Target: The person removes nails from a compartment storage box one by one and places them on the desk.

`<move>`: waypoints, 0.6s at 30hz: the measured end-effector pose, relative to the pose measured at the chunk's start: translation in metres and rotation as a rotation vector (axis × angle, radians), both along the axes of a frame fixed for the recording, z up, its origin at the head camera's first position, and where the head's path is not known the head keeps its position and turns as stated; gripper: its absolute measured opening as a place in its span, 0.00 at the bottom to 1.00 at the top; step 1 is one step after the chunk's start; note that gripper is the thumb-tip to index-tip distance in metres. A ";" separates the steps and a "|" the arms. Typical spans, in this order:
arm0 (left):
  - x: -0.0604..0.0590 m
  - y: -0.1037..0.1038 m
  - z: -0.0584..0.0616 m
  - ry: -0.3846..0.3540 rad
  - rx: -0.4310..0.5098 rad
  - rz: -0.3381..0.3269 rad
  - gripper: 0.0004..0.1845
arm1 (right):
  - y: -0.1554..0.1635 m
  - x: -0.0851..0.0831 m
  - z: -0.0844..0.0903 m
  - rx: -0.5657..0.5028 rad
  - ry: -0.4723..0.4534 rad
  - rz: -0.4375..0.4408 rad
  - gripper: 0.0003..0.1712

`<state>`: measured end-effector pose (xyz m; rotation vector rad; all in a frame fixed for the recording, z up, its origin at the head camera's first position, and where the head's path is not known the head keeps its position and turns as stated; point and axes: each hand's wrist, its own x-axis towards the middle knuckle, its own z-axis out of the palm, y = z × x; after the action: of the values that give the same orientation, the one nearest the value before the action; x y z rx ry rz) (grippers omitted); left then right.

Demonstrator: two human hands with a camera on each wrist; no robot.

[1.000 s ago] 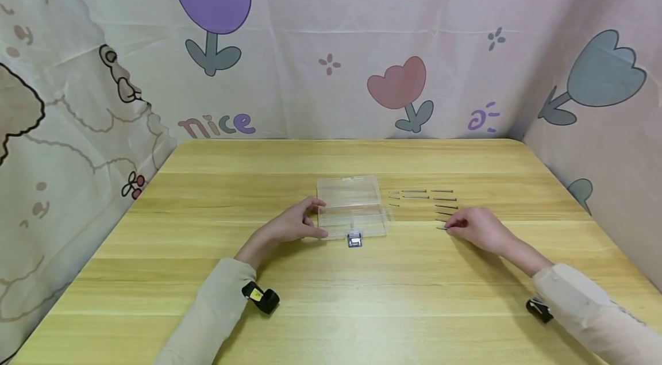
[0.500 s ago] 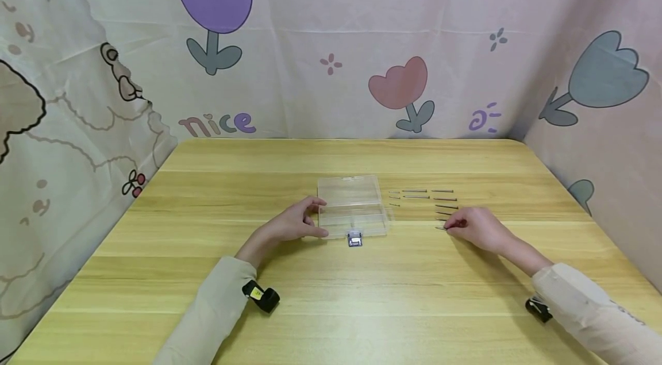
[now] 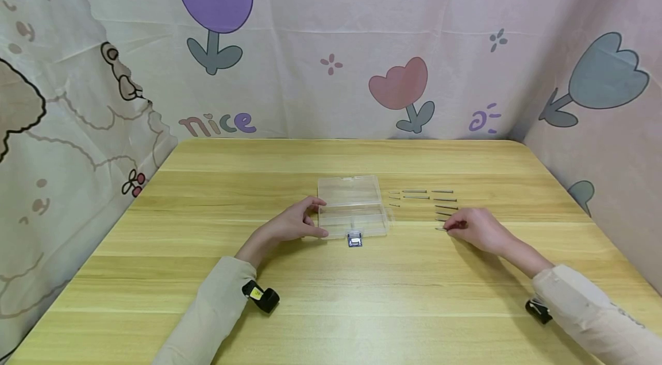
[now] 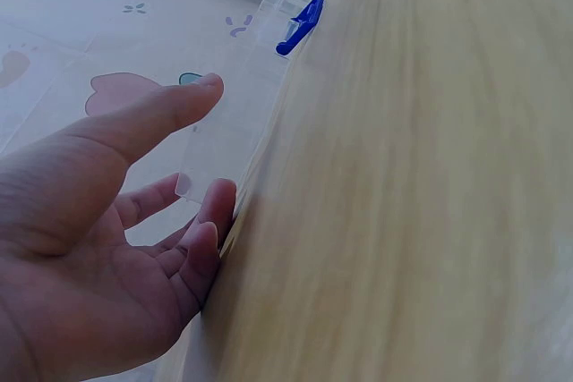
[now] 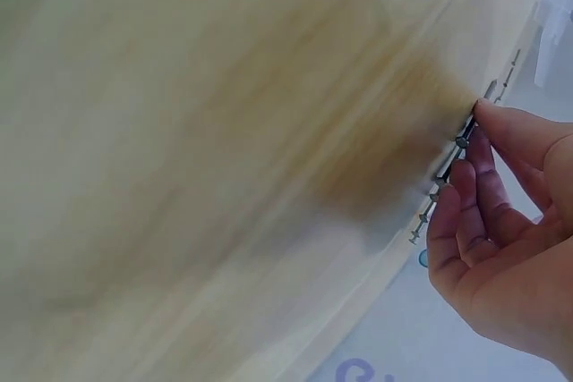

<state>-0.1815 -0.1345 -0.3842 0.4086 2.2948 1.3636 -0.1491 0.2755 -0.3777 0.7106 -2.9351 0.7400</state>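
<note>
A clear plastic box (image 3: 353,207) with a blue latch (image 3: 354,239) lies open on the wooden table (image 3: 331,284). My left hand (image 3: 297,221) holds its left end, thumb in front and fingers behind; the left wrist view shows the box wall (image 4: 235,123) between them. Right of the box lie several thin dark nails (image 3: 443,199) in rows. My right hand (image 3: 473,228) pinches the nearest nail (image 3: 441,229) at the front of the rows. In the right wrist view my fingertips (image 5: 483,118) sit on that nail (image 5: 458,141).
Printed cloth walls (image 3: 331,43) with tulips close in the table at the back, left and right. Both sleeves (image 3: 207,319) reach in from the front edge, each with a black wrist strap (image 3: 261,296).
</note>
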 end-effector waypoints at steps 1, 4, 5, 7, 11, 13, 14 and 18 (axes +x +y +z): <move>0.000 0.000 0.000 0.001 0.000 -0.001 0.36 | 0.000 0.000 0.001 -0.001 -0.006 -0.004 0.06; 0.000 0.000 0.000 0.003 -0.001 -0.002 0.36 | 0.000 0.000 0.003 0.000 -0.022 -0.016 0.06; -0.001 0.000 0.000 0.003 0.000 -0.002 0.36 | 0.000 0.000 0.004 0.000 -0.028 -0.018 0.06; -0.001 -0.001 0.000 0.003 0.001 -0.004 0.36 | 0.000 0.000 0.006 0.001 -0.034 -0.021 0.06; -0.001 -0.001 0.000 0.004 0.007 -0.009 0.36 | 0.000 -0.001 0.008 0.005 -0.041 -0.043 0.08; -0.001 -0.001 0.000 0.005 0.009 -0.013 0.36 | 0.000 -0.001 0.008 0.006 -0.042 -0.055 0.08; -0.001 -0.001 0.000 0.005 0.009 -0.014 0.36 | 0.000 -0.001 0.009 0.007 -0.040 -0.060 0.09; 0.000 -0.001 -0.001 0.003 0.006 -0.015 0.36 | -0.002 -0.001 0.011 0.003 -0.037 -0.064 0.09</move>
<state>-0.1814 -0.1357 -0.3847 0.4294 2.2860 1.3643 -0.1497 0.2735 -0.3670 0.6060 -2.9774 0.7509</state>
